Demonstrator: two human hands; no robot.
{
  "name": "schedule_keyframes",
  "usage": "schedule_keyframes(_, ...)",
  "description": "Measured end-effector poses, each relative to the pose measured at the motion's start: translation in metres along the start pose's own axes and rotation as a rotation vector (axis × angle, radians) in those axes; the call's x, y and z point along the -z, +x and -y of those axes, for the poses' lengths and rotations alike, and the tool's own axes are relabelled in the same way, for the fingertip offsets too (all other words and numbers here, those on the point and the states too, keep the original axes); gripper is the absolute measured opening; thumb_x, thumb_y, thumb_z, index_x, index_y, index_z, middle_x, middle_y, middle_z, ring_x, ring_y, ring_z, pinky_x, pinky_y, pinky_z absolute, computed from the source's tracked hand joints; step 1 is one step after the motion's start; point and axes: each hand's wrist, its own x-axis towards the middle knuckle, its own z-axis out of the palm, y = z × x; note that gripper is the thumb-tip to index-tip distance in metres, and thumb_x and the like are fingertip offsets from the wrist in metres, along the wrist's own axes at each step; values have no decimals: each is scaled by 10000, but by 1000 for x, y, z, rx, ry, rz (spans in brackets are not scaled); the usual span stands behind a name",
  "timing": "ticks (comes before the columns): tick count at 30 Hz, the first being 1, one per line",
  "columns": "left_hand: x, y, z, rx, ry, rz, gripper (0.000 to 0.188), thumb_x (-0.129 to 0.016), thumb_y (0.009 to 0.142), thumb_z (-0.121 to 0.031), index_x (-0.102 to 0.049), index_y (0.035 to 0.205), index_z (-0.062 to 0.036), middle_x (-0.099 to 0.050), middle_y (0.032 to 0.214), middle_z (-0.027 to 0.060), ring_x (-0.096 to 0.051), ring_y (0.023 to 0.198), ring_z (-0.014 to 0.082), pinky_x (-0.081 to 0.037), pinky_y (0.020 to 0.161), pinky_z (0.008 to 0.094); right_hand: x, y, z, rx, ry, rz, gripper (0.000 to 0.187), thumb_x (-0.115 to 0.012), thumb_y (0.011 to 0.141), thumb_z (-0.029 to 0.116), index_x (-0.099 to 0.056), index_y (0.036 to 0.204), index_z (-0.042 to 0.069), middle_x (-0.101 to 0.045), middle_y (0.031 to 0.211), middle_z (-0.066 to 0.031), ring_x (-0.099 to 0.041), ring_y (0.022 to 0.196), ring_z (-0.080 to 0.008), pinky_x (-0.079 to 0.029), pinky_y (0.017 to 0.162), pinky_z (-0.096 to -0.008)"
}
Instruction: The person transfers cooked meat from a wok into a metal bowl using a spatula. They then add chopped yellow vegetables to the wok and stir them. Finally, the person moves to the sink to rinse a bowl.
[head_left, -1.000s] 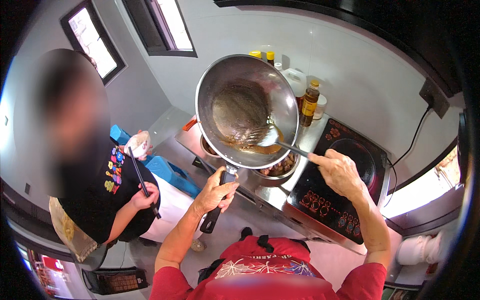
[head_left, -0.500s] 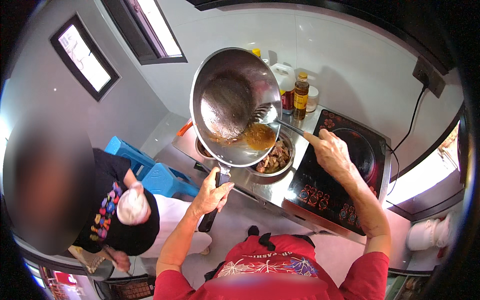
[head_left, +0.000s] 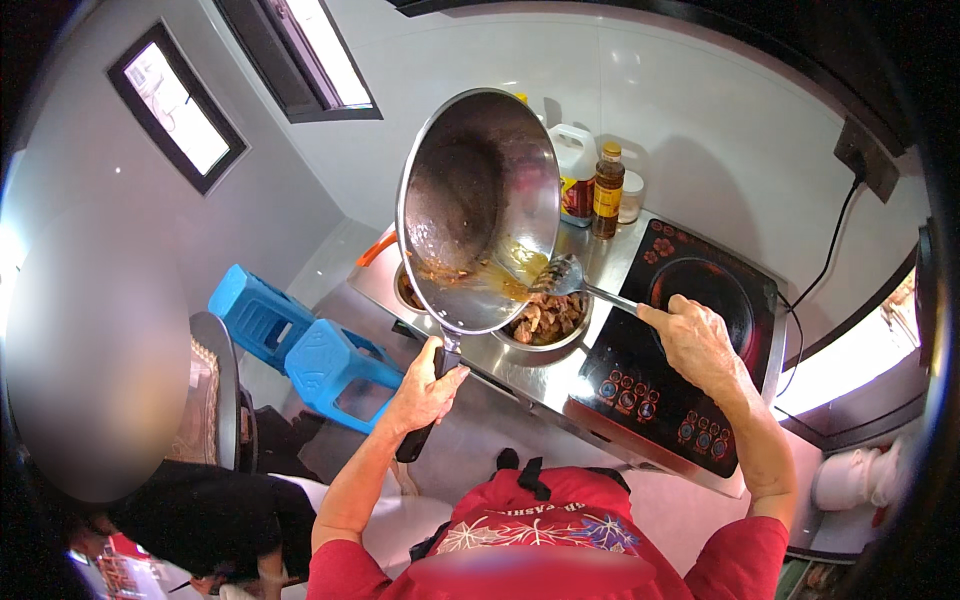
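Hands first: my left hand (head_left: 425,393) is wrapped around the wok's black handle (head_left: 413,440), and my right hand (head_left: 697,342) has a firm grip on the spatula (head_left: 567,277). Working left to right on my feed, there's a person in a black top (head_left: 195,520) down in the corner, then a couple of blue stools (head_left: 340,368). Next is the wok (head_left: 458,195), tipped up over the bench (head_left: 604,262) with brown, oily sauce at its low edge. A metal bowl (head_left: 549,347) of meat chunks (head_left: 548,318) sits partly under that rim. The spatula head is right by the rim, can't tell if they touch. Behind are a white jug (head_left: 572,150) and a brown bottle (head_left: 607,192), then a black cooktop (head_left: 640,365) far right.
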Motion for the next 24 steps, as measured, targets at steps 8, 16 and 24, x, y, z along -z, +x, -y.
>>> schedule_keyframes(8,-8,-2,-9,27,35,-20,247,-546,911,-125,-341,1038,-73,-419,531,-1,-410,387,76,-343,334,248,-46,39,8,56,224,-106,324,-518,806,68,-604,1108,147,-547,743,-149,-589,710,-323,-490,634,-428)
schedule_keyframes(16,-8,-4,-5,26,120,-67,263,-566,895,-124,-359,1048,-68,-432,532,3,-409,399,75,-349,344,262,-3,4,-27,38,126,57,342,-553,769,70,-638,1087,161,-566,773,-154,-598,754,-329,-483,682,-426)
schedule_keyframes(24,-13,1,-3,-46,229,-104,250,-584,882,-118,-392,1028,-51,-492,628,38,-450,497,108,-382,434,292,-44,38,1,134,557,-158,360,-522,767,61,-624,1107,123,-602,798,-207,-607,753,-375,-502,705,-442)
